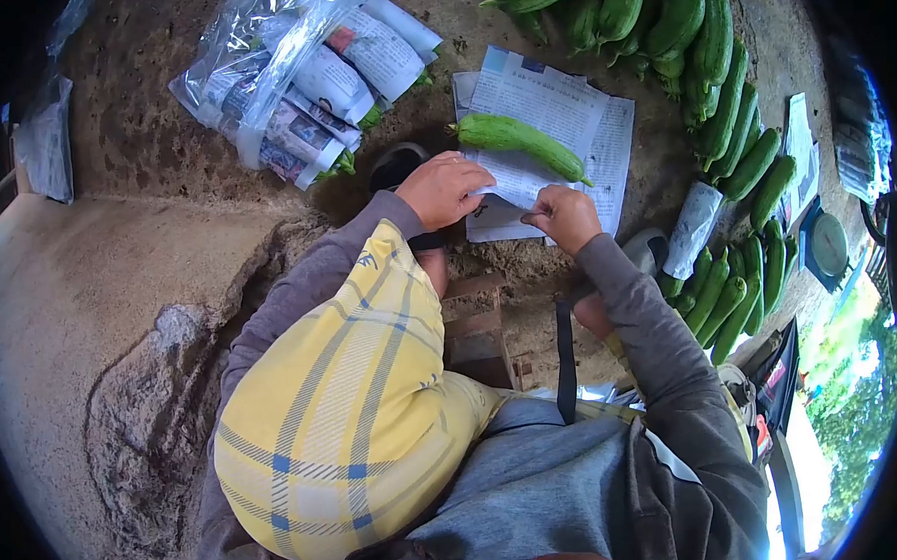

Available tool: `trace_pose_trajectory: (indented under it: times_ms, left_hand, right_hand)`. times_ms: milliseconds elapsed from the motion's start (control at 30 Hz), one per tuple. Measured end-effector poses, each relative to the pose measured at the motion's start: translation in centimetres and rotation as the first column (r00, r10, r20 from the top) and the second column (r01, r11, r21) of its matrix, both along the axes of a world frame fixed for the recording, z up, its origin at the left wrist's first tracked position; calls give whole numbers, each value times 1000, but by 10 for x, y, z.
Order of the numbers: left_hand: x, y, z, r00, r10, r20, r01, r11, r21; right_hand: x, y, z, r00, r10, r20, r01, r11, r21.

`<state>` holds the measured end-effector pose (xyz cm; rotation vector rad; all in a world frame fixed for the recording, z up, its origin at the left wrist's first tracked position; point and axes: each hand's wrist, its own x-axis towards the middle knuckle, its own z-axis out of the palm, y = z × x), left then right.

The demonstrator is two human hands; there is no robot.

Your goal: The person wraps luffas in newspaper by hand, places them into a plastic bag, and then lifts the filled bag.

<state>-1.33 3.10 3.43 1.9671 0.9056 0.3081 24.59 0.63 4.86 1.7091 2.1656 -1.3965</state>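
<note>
A green sponge gourd [521,145] lies slantwise on a stack of newspaper sheets [545,91] on the ground in front of me. My left hand [445,189] pinches the near edge of the top sheet, left of the gourd, and that edge is lifted and curls over. At the right part of the same edge, my right hand [565,217] has thumb and fingers closed on the paper, just below the gourd's tip. Neither hand touches the gourd's middle.
At upper left, a clear plastic bag [260,83] holds several newspaper-wrapped gourds [332,83]. Loose gourds [672,15] curve along the upper right, with more gourds [734,293] beside a wrapped roll [693,227]. A round-dial scale [827,243] stands far right.
</note>
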Motion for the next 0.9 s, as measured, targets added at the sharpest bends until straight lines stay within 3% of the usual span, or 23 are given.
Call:
trace_pose_trajectory:
  times_ms: [133, 167, 267, 400, 433, 533, 667, 733, 833, 900]
  left_hand:
    - [1, 8, 10, 998, 36, 47, -36, 999, -10]
    - [1, 9, 10, 997, 52, 54, -51, 998, -24]
    - [6, 21, 9, 983, 116, 145, -140, 976, 167]
    - [20, 44, -2, 960, 182, 211, -221, 959, 180]
    - [23, 49, 0, 964, 199, 178, -215, 974, 74]
    - [31, 63, 7, 972, 235, -27, -237, 966, -102]
    - [33, 59, 0, 844, 491, 215, -491, 869, -57]
    - [31, 60, 0, 733, 588, 342, -612, 789, -46]
    - [14, 51, 7, 678, 691, 250, -687, 717, -120]
    - [0, 35, 15, 741, 671, -1, -609, 673, -420]
  right_hand:
    - [8, 18, 16, 983, -56, -174, 77, 990, 115]
    - [10, 20, 19, 960, -105, -259, 160, 966, 201]
    - [1, 42, 63, 953, -109, -282, 249, 811, 530]
    - [-17, 34, 81, 907, 30, -420, 188, 863, 468]
    - [-21, 28, 74, 915, 55, -399, 132, 895, 427]
    - [-35, 25, 35, 963, 102, -249, 47, 846, 531]
    - [-35, 38, -11, 997, -9, -73, 50, 812, 582]
    - [-31, 44, -26, 993, -33, -115, 89, 845, 527]
    - [-26, 49, -38, 980, -63, -190, 145, 881, 451]
    - [-24, 53, -41, 977, -55, -207, 145, 883, 446]
